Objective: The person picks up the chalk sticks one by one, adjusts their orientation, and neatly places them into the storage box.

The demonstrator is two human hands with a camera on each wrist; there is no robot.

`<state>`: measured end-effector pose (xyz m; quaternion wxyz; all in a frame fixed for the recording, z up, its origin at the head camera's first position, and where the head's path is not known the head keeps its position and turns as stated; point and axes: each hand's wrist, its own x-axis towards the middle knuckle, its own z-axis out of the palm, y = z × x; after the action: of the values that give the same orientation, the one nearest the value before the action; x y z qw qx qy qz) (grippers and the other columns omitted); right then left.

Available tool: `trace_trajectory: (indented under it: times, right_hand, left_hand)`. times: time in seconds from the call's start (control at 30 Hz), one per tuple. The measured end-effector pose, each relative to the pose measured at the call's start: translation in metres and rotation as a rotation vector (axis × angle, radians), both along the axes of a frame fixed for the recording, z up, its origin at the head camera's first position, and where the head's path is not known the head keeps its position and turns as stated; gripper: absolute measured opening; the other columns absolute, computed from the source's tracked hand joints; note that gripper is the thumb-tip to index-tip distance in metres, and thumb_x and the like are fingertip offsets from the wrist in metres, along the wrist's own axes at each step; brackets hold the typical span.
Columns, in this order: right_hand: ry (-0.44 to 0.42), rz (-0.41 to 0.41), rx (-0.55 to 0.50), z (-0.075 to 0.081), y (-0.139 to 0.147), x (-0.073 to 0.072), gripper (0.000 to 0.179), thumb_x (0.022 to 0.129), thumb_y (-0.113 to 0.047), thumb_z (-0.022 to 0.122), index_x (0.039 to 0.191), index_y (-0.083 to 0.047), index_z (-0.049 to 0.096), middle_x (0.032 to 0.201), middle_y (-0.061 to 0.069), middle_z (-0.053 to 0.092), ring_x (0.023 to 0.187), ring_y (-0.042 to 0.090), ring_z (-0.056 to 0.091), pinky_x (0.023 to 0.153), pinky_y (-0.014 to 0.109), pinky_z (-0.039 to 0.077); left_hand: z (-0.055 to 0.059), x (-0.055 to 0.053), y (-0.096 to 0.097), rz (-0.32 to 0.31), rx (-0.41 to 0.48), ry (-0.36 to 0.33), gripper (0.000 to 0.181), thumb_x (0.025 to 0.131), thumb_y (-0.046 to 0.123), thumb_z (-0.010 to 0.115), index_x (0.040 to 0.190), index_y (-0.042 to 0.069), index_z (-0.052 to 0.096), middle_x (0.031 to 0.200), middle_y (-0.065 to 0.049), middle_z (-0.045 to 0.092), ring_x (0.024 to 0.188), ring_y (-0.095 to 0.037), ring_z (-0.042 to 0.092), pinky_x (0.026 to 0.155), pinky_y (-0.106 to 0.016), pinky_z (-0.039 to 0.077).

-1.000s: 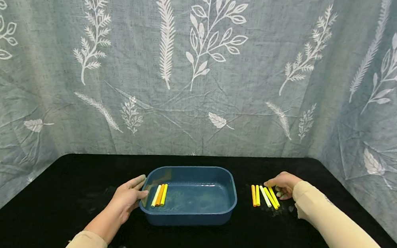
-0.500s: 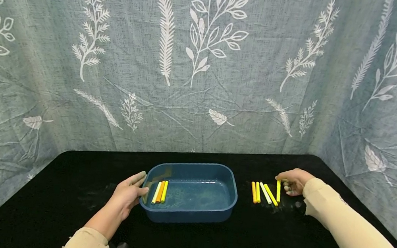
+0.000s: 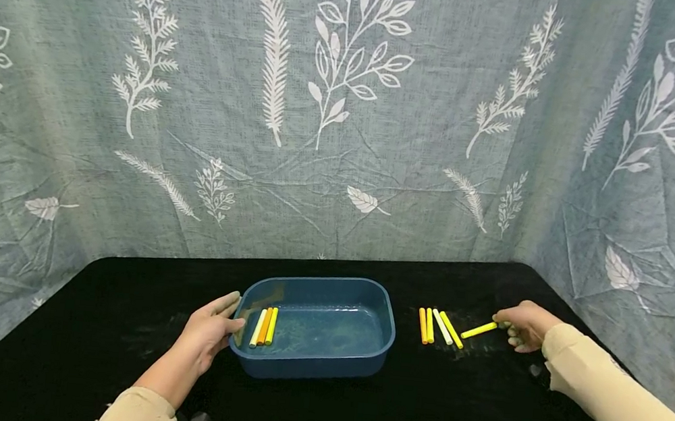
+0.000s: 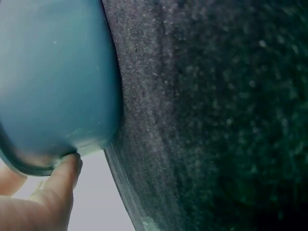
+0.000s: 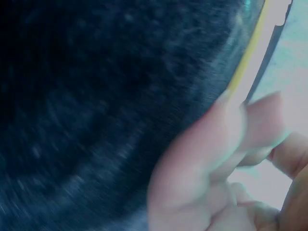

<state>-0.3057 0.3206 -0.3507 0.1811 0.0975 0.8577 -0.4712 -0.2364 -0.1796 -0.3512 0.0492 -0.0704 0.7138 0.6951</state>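
Observation:
My left hand (image 3: 209,330) grips the left end of a blue plastic basin (image 3: 310,369), thumb over the rim and fingers along the outer wall; the left wrist view shows fingers on the basin's edge (image 4: 62,96). My right hand (image 3: 529,324), off to the right, pinches one end of a yellow chalk stick (image 3: 478,330) between thumb and fingertips. That stick points left, low over the black table. Inside the basin at its left lie a white chalk stick (image 3: 257,328), an orange chalk stick (image 3: 264,326) and a yellow chalk stick (image 3: 271,326), side by side.
Between the basin and my right hand lie more sticks: an orange one (image 3: 423,325), a yellow-orange one (image 3: 430,325), a white one (image 3: 441,327) and a tilted yellow one (image 3: 451,330). A patterned grey-green curtain (image 3: 290,199) stands behind the black table (image 3: 305,417).
My right hand has drawn one yellow chalk stick away from the row to the right, and it has turned from upright to nearly sideways. The left hand keeps its hold on the basin.

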Motion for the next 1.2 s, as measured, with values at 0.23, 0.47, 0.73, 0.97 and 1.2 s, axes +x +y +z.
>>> trace_trajectory:
  times: [0.23,0.47,0.73,0.97,1.2]
  right_hand:
    - [0.311,0.144,0.108,0.0,0.0,-0.012,0.036,0.097,-0.011,0.056,0.117,0.018,0.054,0.1,0.026,0.062,0.089,0.036,0.063,0.074,0.05,0.056]
    - [0.354,0.404,0.166,-0.009,0.012,-0.029,0.04,0.094,-0.018,0.065,0.122,0.01,0.06,0.125,0.029,0.058,0.113,0.043,0.055,0.086,0.051,0.051]
    - [0.406,0.668,0.184,-0.016,0.018,-0.036,0.023,0.087,-0.016,0.073,0.103,0.001,0.071,0.106,0.007,0.063,0.096,0.019,0.051,0.083,0.037,0.043]
    - [0.461,0.713,0.197,-0.022,0.01,-0.036,0.014,0.081,-0.012,0.078,0.088,-0.002,0.071,0.096,0.0,0.057,0.09,0.016,0.047,0.08,0.035,0.041]
    - [0.438,0.649,0.234,-0.01,0.008,-0.033,0.011,0.085,-0.01,0.073,0.088,0.001,0.07,0.089,0.001,0.061,0.078,0.016,0.051,0.069,0.032,0.045]
  left_hand:
    - [0.002,0.0,-0.001,0.004,0.002,-0.014,0.063,0.099,-0.006,0.044,0.154,-0.002,0.013,0.158,-0.024,0.009,0.142,-0.042,0.021,0.113,-0.055,0.027]
    - [0.002,0.001,-0.001,0.003,0.014,-0.011,0.063,0.099,-0.006,0.044,0.154,-0.002,0.013,0.158,-0.025,0.01,0.142,-0.042,0.02,0.113,-0.054,0.025]
    - [0.003,0.0,-0.002,0.005,0.022,-0.013,0.063,0.099,-0.006,0.044,0.154,-0.002,0.012,0.158,-0.024,0.01,0.142,-0.041,0.021,0.113,-0.054,0.026]
    - [0.0,0.003,-0.003,0.006,0.009,-0.01,0.063,0.099,-0.006,0.043,0.154,-0.003,0.011,0.158,-0.025,0.009,0.141,-0.042,0.022,0.113,-0.055,0.027]
    - [0.001,0.001,-0.001,0.001,0.012,-0.003,0.063,0.099,-0.006,0.043,0.154,-0.002,0.011,0.158,-0.025,0.008,0.142,-0.043,0.02,0.112,-0.055,0.027]
